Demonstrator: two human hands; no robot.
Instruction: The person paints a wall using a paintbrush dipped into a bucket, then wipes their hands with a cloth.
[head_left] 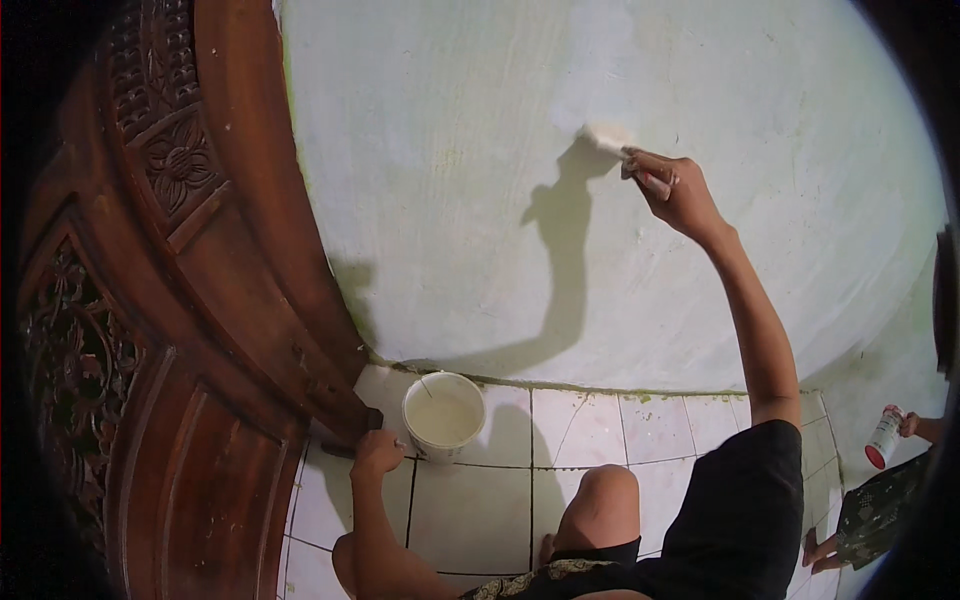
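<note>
My right hand (683, 200) is stretched up to the pale wall (430, 200), its fingers wrapped round the handle of a paintbrush (606, 138). The wide bristles are coated in white and lie against the wall, below a whiter patch. Low on the left, my left hand (378, 452) is curled beside a white paint bucket (444, 412). A small pale bit shows at its fingers, too small to name. Pale paint fills part of the bucket, and a thin wire handle crosses its mouth.
Carved dark wood furniture (245, 230) rises along the left, close to my left hand. White floor tiles (470, 505) meet the wall's foot. On the far right, another person's hand (910, 425) holds a red and white can (884, 437).
</note>
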